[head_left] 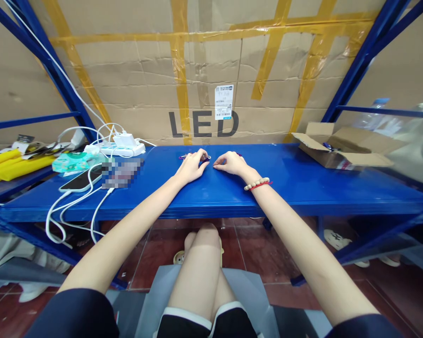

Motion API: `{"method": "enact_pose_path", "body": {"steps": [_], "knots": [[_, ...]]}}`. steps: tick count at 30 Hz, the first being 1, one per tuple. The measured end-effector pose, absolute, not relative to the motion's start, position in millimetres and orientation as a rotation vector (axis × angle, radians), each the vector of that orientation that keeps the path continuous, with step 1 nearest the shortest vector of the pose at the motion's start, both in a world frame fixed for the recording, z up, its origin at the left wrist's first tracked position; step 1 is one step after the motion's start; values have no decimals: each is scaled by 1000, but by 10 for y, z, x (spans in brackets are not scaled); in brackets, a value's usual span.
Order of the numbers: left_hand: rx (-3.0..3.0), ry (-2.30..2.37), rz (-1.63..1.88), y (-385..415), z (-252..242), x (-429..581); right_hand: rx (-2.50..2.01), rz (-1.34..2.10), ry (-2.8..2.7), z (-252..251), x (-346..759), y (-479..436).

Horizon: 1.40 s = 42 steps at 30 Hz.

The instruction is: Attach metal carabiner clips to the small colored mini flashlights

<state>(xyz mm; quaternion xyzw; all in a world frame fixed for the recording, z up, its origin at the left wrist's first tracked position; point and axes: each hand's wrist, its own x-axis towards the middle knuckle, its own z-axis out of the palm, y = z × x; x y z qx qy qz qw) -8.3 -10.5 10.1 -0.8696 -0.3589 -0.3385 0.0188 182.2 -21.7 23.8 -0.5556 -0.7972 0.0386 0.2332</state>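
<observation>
My left hand (192, 166) rests on the blue table (197, 199) with its fingers curled and the thumb stretched toward the fingertips. Close to those fingertips shows a small shiny metallic piece (208, 157), too small to name. A thin purple item (182, 157) pokes out on the far side of the same hand. Just to the right, my right hand (232, 164) is bent in a pinch, thumb against finger, and whatever it holds is hidden. A bit of purple (239, 154) peeks out behind its knuckles. A narrow gap separates the two hands.
On the left lie a phone (81, 179) with white cables, a white power strip (127, 149), a teal-and-white packet (78, 162) and yellow packages (21, 166). An open cardboard box (341, 145) stands at right. Behind rises a large taped carton (141, 94) between blue metal posts.
</observation>
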Motion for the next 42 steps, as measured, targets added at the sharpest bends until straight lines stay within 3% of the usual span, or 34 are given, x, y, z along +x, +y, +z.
{"method": "enact_pose_path", "body": {"steps": [18, 37, 42], "knots": [[-2670, -1100, -895, -64, 98, -96, -1040, 277, -1912, 304, 1715, -260], [-2685, -1127, -956, -85, 104, -93, -1080, 278, -1967, 277, 1721, -203], [-2679, -1143, -1029, -113, 115, -84, -1422, 183, -1725, 292, 1792, -215]]}}
